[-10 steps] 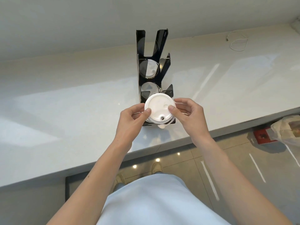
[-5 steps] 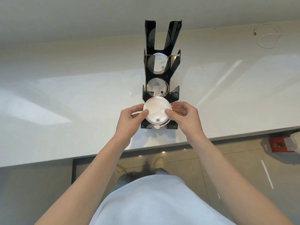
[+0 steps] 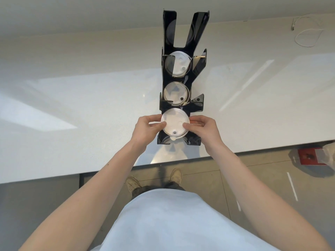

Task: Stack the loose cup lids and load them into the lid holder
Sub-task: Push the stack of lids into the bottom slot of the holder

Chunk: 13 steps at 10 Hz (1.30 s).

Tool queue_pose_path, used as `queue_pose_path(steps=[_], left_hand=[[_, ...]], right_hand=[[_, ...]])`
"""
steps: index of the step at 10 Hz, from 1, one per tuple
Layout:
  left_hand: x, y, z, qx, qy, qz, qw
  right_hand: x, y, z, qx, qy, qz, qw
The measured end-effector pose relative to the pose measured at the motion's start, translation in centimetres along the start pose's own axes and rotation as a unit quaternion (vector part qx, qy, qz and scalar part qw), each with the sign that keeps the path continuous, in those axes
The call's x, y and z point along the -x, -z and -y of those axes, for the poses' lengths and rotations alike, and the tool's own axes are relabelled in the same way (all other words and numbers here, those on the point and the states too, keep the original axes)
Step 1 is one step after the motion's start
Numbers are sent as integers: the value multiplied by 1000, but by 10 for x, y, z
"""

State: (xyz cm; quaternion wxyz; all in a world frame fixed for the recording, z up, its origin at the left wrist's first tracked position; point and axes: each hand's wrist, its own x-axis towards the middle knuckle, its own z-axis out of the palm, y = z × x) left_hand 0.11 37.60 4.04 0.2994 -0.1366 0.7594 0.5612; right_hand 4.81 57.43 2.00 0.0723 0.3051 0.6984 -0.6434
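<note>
A black tiered lid holder [image 3: 197, 104] stands on the white counter [image 3: 72, 105], running away from me. White lids fill its middle slot [image 3: 175, 94] and the slot behind it [image 3: 178, 64]; the rearmost slot looks dark. Over the nearest slot I hold a stack of white cup lids [image 3: 175, 123] with a sip hole toward me. My left hand [image 3: 146, 131] pinches its left rim with thumb on top. My right hand [image 3: 203, 130] grips the right rim the same way. The bottom of the stack is hidden inside the holder's front walls.
The counter's front edge [image 3: 253, 151] runs just below my hands. A white cable [image 3: 306, 35] lies coiled at the far right back. On the floor at right sit a red box [image 3: 311, 156] and a plastic bag [image 3: 330, 153].
My view has shifted so the holder appears more upright and centred. Both hands keep their grip on the lid stack, which sits slightly lower over the front slot.
</note>
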Motion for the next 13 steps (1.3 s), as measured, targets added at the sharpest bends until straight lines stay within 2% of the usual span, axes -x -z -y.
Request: queue_pose_path(steps=[7,12,13], left_hand=[[-27,-11,0,-52,13,-20,998],[-22,-8,7,-7,0,-22,1000],[-20,-7,12,1,-5,-23,1000]], right_hand=[[-27,-6,-12,81,-9,-12,997],[-8,3,-20,-5,-2,4,1000],[-4,4,-24,-28,-3,-12,1000]])
